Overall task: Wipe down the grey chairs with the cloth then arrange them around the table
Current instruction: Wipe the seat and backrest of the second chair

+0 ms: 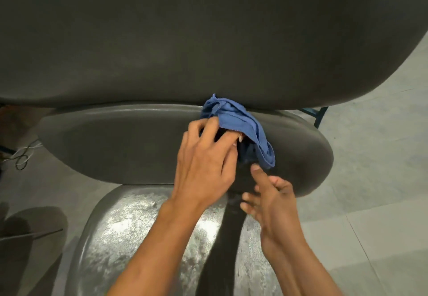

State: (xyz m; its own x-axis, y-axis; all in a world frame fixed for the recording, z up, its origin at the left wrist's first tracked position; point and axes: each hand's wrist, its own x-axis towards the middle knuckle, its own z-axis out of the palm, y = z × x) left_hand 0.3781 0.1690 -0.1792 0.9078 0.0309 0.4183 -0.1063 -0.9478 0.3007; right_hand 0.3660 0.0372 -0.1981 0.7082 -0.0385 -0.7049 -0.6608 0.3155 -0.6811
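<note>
Bunching the blue cloth (238, 126) against the grey chair (139, 138) gives a thick pad for wiping, by my judgement. Left hand (206, 159) grips the cloth, fingers curled into its folds. Right hand (271, 198) hovers just below the cloth, fingers loosely bent, thumb extended, holding nothing.

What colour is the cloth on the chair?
The cloth is blue, seen clearly in the head view.

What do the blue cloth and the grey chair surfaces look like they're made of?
Blue cloth: soft woven fabric, probably microfibre; it bunches in folds and has a stitched edge. Grey chair: probably moulded plastic, matte with a fine grain. Its seat glares in pale patches, perhaps wet or dusty.
</note>
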